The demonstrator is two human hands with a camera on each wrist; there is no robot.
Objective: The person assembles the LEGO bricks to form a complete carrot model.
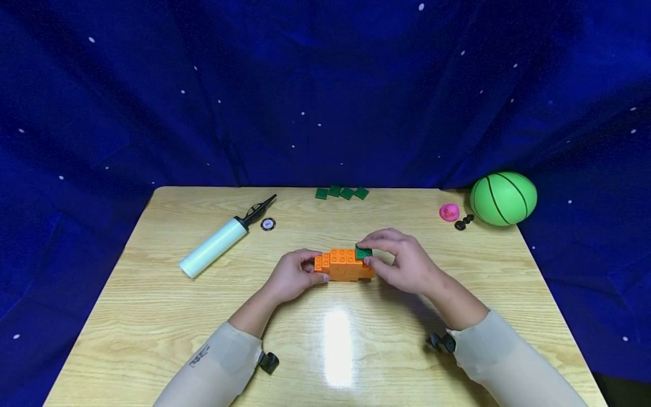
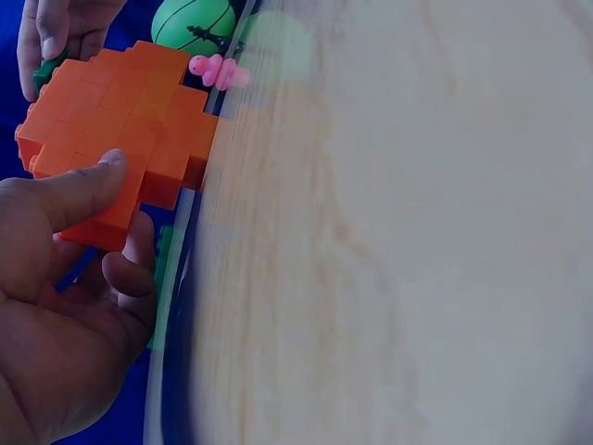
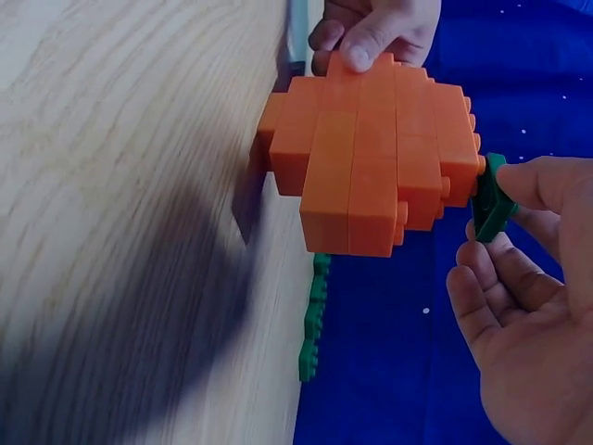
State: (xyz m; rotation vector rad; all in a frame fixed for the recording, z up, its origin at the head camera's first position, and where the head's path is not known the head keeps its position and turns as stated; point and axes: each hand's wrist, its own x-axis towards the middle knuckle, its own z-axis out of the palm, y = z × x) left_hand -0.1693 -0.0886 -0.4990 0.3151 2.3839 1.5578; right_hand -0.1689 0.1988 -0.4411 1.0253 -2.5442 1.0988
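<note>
The left hand (image 1: 295,277) pinches the left end of an orange block shape (image 1: 343,271) at the middle of the wooden table (image 1: 152,316). The right hand (image 1: 407,264) pinches a green piece (image 1: 363,252) at the shape's top right; I can't tell if it's stuck on. Left of the shape is a pale blue pump (image 1: 216,247), then a round chip (image 1: 268,224). Back and right of the shape are a pink duck (image 1: 450,212) and a green ball (image 1: 503,199). Behind the shape lie four green squares (image 1: 346,194), then blue cloth (image 1: 325,85).
</note>
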